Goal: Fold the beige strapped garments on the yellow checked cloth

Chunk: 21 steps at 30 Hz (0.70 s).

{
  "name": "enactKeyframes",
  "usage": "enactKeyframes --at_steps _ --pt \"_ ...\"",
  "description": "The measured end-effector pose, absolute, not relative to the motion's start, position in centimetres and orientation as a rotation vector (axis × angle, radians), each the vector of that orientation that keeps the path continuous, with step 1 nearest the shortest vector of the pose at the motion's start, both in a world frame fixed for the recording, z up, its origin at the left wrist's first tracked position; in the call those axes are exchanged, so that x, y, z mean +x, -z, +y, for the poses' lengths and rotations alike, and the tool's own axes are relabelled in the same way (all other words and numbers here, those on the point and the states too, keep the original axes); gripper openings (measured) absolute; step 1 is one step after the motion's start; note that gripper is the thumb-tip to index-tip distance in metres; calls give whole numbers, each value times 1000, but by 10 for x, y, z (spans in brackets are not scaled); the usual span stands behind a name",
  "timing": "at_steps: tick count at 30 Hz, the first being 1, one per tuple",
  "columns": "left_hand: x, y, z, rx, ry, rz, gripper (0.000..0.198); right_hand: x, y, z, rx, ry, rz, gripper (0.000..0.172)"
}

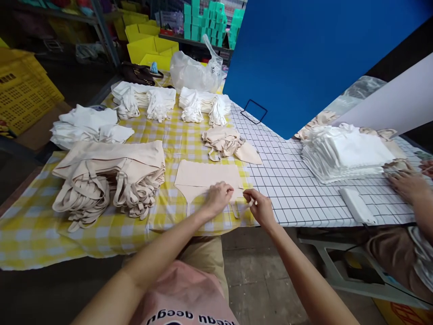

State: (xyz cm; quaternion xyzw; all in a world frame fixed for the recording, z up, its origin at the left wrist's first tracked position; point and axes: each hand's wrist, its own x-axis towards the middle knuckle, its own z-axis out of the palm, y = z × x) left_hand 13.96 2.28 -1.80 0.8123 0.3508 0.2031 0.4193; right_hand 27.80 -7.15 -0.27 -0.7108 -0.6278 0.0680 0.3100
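Pretty far into the beige batch by the look of it, though that's only a guess. One beige garment (203, 176) is spread flat at the centre of the frame, straps apparently not sorted yet. A strap (251, 204) looks to be pinched in the right hand (260, 207). The left hand (219, 198) is rested on the fabric, fingers curled; whether anything's gripped there can't be told. A thick beige stack (118, 153) is piled at the left, presumably done. A crumpled beige heap (221, 139), just above centre, is probably left. White stacks (161, 98) are already neatly bundled towards upper left.
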Motion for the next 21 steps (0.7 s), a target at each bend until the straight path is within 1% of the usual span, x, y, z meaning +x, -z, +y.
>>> enactKeyframes --at_steps 2,6,11,15,17,21 --pt "135 26 42 2378 -484 903 17 275 2 -64 -1870 -383 -1456 13" --pt "132 32 66 2726 -307 785 16 271 4 -48 -1726 -774 -1099 20" --pt "136 30 73 2859 -195 659 23 272 9 -37 -1648 -987 -872 31" --pt "138 36 79 2723 -300 711 21 274 10 -30 -1663 -1036 -811 35" --pt "138 40 82 2613 -366 745 18 275 11 -25 -1725 -985 -882 31" --pt "138 42 85 2463 -399 773 17 275 14 -14 -1900 -746 -1209 20"
